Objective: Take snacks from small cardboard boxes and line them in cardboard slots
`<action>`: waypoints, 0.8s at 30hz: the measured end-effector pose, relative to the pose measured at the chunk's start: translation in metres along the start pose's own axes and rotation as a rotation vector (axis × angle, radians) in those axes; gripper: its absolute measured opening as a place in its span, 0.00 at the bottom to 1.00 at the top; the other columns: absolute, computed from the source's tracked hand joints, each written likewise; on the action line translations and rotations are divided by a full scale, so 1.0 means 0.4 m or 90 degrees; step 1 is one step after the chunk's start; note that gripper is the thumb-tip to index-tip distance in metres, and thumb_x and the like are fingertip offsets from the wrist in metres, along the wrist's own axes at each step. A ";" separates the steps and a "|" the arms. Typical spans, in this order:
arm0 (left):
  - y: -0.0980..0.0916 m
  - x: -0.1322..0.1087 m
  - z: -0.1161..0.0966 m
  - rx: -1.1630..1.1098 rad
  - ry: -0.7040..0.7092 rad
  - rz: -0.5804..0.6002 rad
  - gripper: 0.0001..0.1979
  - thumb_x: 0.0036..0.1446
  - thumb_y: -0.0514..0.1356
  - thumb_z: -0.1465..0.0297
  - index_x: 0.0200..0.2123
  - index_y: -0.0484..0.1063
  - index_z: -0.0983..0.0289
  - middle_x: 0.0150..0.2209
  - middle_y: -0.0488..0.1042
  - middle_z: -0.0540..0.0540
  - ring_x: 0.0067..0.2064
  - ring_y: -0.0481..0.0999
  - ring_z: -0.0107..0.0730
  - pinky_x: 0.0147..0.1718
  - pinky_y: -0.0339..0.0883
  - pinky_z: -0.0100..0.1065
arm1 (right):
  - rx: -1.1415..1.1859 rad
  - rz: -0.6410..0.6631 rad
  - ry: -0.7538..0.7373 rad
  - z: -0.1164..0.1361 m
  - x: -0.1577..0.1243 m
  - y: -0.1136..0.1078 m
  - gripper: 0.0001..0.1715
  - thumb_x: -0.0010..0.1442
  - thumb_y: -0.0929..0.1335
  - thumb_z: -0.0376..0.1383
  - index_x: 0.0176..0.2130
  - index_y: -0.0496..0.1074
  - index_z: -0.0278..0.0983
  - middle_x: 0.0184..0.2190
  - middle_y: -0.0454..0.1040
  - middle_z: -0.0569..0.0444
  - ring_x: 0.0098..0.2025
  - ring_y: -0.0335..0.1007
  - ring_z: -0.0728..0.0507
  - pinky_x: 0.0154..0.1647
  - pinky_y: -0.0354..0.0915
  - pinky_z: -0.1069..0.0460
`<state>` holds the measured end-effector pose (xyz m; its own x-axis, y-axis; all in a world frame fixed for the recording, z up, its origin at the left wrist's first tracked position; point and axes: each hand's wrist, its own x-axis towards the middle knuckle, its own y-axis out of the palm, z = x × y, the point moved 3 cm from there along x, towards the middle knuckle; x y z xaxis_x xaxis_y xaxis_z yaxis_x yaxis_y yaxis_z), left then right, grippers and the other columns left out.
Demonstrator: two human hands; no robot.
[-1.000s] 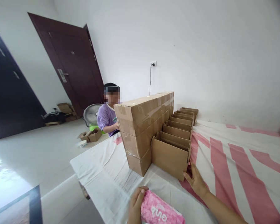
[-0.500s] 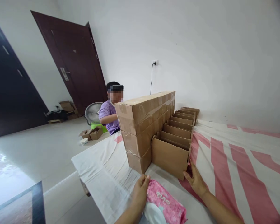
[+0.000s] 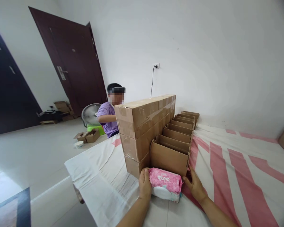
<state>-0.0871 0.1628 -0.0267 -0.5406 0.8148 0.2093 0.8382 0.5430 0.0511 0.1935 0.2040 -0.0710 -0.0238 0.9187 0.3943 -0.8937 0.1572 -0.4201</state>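
A pink pack (image 3: 165,179) lies on top of a white pack (image 3: 166,193) on the striped sheet, just in front of the nearest open cardboard box (image 3: 169,159). My left hand (image 3: 144,185) grips the left end of the pink pack with fingers curled round it. My right hand (image 3: 194,187) is spread open, fingers against the lower right corner of that box and close to the right end of the packs. Behind the box runs a row of several more open boxes (image 3: 182,124).
A stack of taped, closed cartons (image 3: 142,126) stands left of the open boxes. The pink-and-white striped sheet (image 3: 239,170) covers the bed. A person in a purple shirt (image 3: 109,116) sits on the floor beyond, near a fan, small boxes and a dark door.
My left hand has carried the pink pack forward and up from the bottom edge to the front of the nearest box. My right hand stayed at the box's corner.
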 end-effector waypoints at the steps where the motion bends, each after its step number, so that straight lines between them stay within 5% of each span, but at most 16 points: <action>1: -0.001 -0.001 0.003 -0.001 0.005 -0.003 0.25 0.56 0.53 0.45 0.33 0.73 0.61 0.34 0.77 0.56 0.40 0.75 0.42 0.44 0.67 0.39 | 0.000 -0.003 -0.002 0.000 0.000 0.000 0.48 0.60 0.65 0.57 0.69 0.53 0.37 0.65 0.63 0.42 0.66 0.58 0.32 0.67 0.55 0.37; 24: 0.000 0.020 0.012 0.083 0.028 -0.043 0.24 0.55 0.52 0.45 0.29 0.70 0.60 0.28 0.76 0.54 0.35 0.76 0.43 0.39 0.69 0.43 | 0.009 -0.021 -0.019 -0.012 0.000 -0.001 0.44 0.60 0.65 0.55 0.67 0.57 0.38 0.63 0.65 0.42 0.64 0.62 0.33 0.66 0.58 0.38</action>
<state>-0.0919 0.1703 -0.0295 -0.5889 0.7676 0.2530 0.7822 0.6201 -0.0607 0.1958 0.2057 -0.0748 -0.0076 0.9022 0.4312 -0.9008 0.1811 -0.3948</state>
